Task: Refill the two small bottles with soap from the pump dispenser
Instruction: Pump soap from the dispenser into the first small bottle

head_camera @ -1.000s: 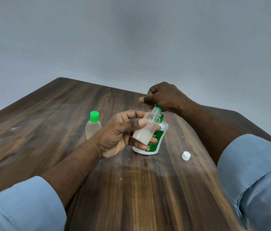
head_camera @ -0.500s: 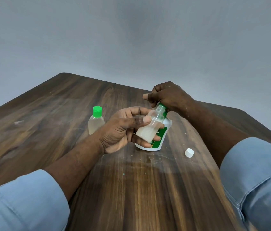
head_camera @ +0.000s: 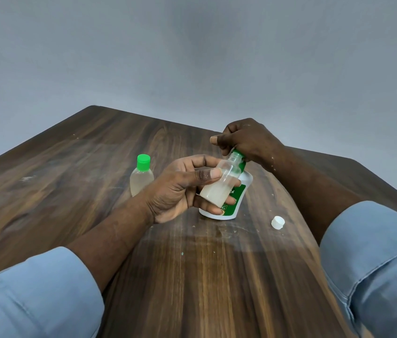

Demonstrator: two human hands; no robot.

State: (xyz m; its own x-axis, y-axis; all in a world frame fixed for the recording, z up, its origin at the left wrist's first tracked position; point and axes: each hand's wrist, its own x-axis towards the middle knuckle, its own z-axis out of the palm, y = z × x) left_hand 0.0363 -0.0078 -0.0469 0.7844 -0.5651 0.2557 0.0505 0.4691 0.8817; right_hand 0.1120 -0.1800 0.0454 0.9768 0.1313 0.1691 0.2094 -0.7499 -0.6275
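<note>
A plain grey wall (head_camera: 192, 57) is seen behind the dark wood table (head_camera: 192, 289), which is flecked with pale spots near the dispenser (head_camera: 246, 179). The dispenser is stood upright, its pump covered by the curled right grip (head_camera: 246, 140). Just in front of it, the open bottle (head_camera: 219, 189), part filled, is held tilted in the left grip (head_camera: 180, 189), thumb and fingers wrapped round its body. It is judged light, thin-walled and perhaps soap-slick, so best taken mid-body. The capped bottle (head_camera: 141, 179) is stood left of the dispenser; a cap (head_camera: 277, 222) is left to its right.
</note>
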